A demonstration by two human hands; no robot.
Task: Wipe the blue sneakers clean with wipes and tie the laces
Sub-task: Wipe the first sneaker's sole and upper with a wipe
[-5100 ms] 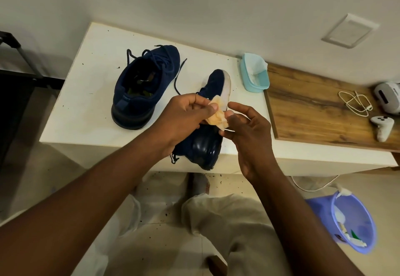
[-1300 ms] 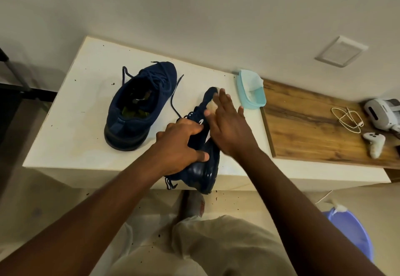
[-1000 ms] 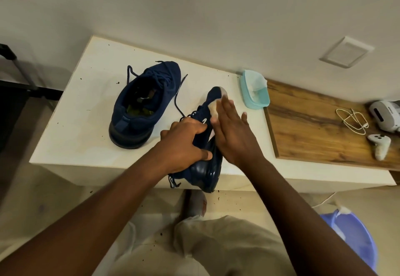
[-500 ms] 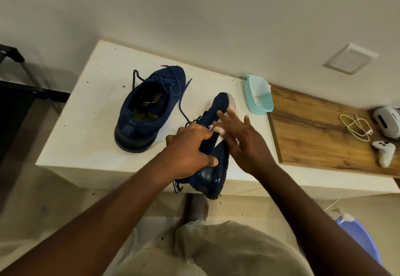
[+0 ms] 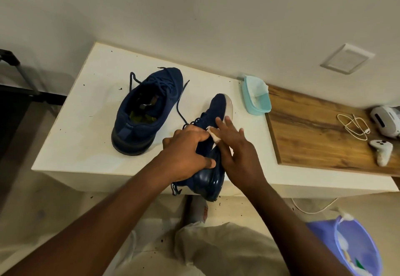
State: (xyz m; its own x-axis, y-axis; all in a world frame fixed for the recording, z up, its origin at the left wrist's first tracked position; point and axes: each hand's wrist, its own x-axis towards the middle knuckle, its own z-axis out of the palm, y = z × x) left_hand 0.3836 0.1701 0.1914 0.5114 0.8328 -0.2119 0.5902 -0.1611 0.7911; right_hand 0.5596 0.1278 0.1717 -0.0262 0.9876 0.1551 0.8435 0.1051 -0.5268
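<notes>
A: Head view. Status of left hand (image 5: 186,148)?
B: Clamped on held sneaker (image 5: 207,178). Fingers over the upper, thumb curled against the glossy heel section.

A: Status of right hand (image 5: 236,146)?
B: Fingers straight, laid flat along the side of the same sneaker. Pressing a white wipe (image 5: 213,132) against it, just beyond the left forefinger. Hands close together; cannot tell whether touching.

A: Position of held sneaker?
B: Tipped on its side on the white bench (image 5: 86,141), under both hands. Toe pointing away past the right fingertips. Heel overhanging the bench edge below the wrists. Laces (image 5: 176,187) hanging loose under the left wrist.

A: Position of second sneaker (image 5: 147,111)?
B: Upright on the bench, left of and beyond the left hand, apart from it. Opening facing up. Own laces untied, one strand trailing toward the held sneaker.

A: Other items?
B: Teal tub (image 5: 256,96) beyond the right hand, near the held sneaker's toe, with a white sheet inside. Wooden board (image 5: 313,137) right of the right hand, carrying a coiled white cable (image 5: 355,126), a white controller (image 5: 382,151) and a white headset (image 5: 387,122), all well apart from the hands. Purple bucket (image 5: 357,247) on the floor, below and right of the right forearm, with scraps inside.
</notes>
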